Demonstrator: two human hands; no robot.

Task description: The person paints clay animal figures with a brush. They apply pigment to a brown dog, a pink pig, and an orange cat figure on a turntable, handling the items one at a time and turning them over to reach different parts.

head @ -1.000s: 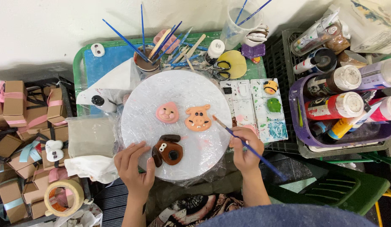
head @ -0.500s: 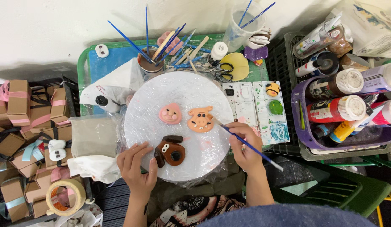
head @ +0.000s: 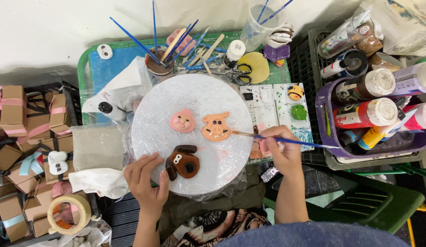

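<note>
A round board wrapped in clear film [head: 194, 98] carries three clay animal faces: a pink one [head: 182, 121], an orange one [head: 216, 127] and a brown dog head [head: 182, 163]. My left hand [head: 145, 179] rests on the board's near edge, its fingers touching the brown dog head's left side. My right hand [head: 281, 148] grips a thin blue-handled paintbrush [head: 286, 141] whose tip reaches the orange face's right edge.
A cup of blue brushes [head: 159, 64] and a paint palette [head: 277, 110] stand behind and right of the board. A purple bin of paint bottles [head: 373, 112] is at right. Small cardboard boxes [head: 20, 123] and a tape roll [head: 68, 214] lie left.
My right hand has lifted and turned the brush, bringing its tip from below the orange face up to that face's right edge. The left hand stays by the brown dog head.
</note>
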